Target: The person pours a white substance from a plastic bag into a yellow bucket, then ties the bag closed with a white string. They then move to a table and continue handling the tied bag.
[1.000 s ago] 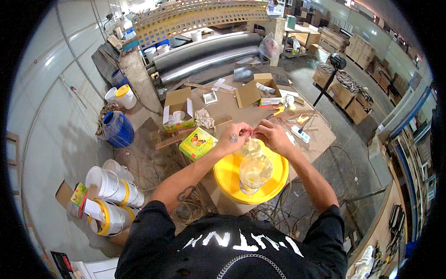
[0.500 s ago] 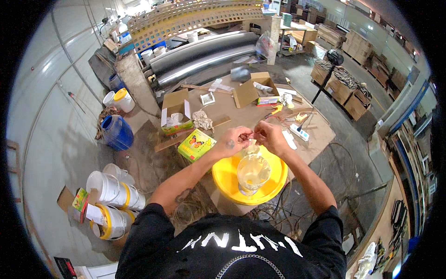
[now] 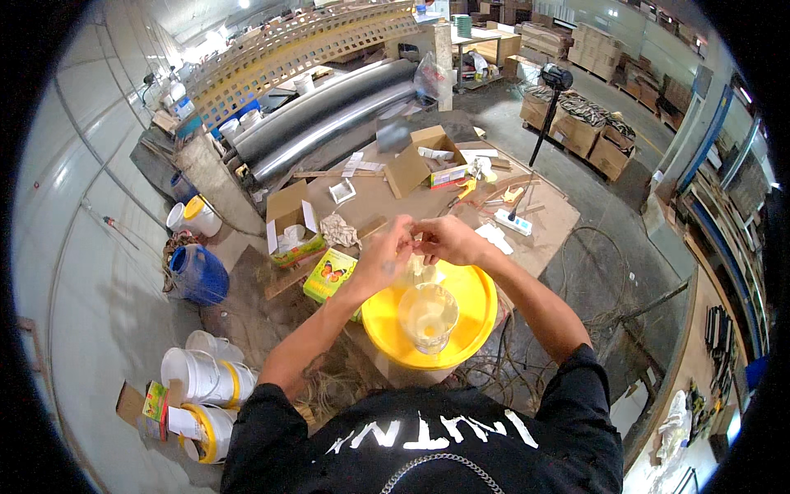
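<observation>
Head view: your left hand (image 3: pixel 387 259) and right hand (image 3: pixel 453 240) are raised in front of you, above the far part of the round yellow lid (image 3: pixel 473 321). Fingers on both are bent inward, tips meeting. Left one is motion-blurred; can't tell whether either is grasping something small or just pinched together. Clear footed cup (image 3: pixel 431 317) sits on the lid, nearer to you than your hands, well apart from your fingers. Second clear cup (image 3: pixel 415 274) is farther back, right under your fingers, partly hidden and blurry; can't tell if you're touching it.

Green-and-yellow butterfly box (image 3: pixel 331 274) is left of the lid, near your left hand. Behind it on the desk (image 3: pixel 539 247): crumpled cloth (image 3: pixel 339 231), and an open carton (image 3: pixel 286 204) with white stuff inside. Farther back: small white frame (image 3: pixel 342 192), second open carton (image 3: pixel 407 174). Desk's right side has a yellow-handled tool (image 3: pixel 467 188) and a white power strip (image 3: pixel 513 221).

Past the desk: long dark rollers (image 3: pixel 337 123). Off left: blue barrel (image 3: pixel 200 276), white buckets (image 3: pixel 193 375) with yellow bands. Off right: black device (image 3: pixel 557 76) on a stand.
</observation>
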